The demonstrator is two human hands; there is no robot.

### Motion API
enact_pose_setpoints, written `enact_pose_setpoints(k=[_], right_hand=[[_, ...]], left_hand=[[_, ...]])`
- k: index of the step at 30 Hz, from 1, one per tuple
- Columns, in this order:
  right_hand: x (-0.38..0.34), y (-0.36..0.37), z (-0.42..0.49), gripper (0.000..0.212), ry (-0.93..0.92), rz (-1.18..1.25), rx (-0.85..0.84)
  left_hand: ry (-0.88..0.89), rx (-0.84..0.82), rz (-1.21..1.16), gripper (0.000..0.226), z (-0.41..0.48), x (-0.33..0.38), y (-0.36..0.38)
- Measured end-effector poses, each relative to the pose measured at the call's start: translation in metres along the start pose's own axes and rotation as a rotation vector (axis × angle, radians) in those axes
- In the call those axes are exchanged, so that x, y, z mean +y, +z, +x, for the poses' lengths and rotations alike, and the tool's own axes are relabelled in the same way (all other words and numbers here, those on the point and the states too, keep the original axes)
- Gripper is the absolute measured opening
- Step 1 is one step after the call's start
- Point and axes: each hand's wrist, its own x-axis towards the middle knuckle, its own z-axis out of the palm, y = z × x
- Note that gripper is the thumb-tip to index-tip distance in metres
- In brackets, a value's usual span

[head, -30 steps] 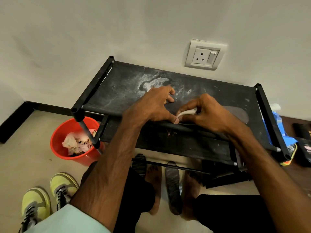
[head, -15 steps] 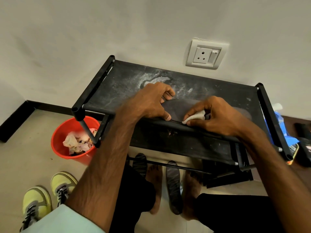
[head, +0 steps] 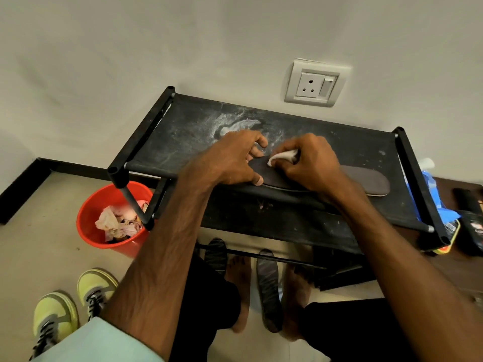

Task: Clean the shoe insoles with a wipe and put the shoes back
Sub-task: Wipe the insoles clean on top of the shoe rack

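Observation:
A dark grey insole (head: 366, 180) lies lengthwise on the top shelf of the black shoe rack (head: 162, 152). My left hand (head: 232, 160) grips its left end, thumb along the near edge and fingers curled over the far edge. My right hand (head: 311, 165) pinches a crumpled white wipe (head: 282, 156) and presses it on the insole just right of my left hand. Two more dark insoles (head: 269, 291) lie on the floor beside my bare feet. A pair of yellow-green sneakers (head: 75, 307) stands on the floor at the lower left.
A red bucket (head: 88, 218) holding crumpled used wipes sits under the rack's left corner. A blue wipe packet (head: 431, 189) and dark items lie to the right of the rack. A wall socket (head: 313, 84) is above the rack. White dust marks the shelf fabric.
My right hand has slid the wipe leftward and away from me along the insole, ending close against my left hand. My left hand stays on the insole's left end.

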Motion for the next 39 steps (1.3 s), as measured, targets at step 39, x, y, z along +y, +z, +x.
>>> enact_pose_setpoints(k=[39], right_hand=[[-0.018,0.005,0.003,0.015,0.047,0.049,0.055]], left_hand=[[-0.031,-0.027,-0.013,0.081,-0.004,0.004,-0.001]])
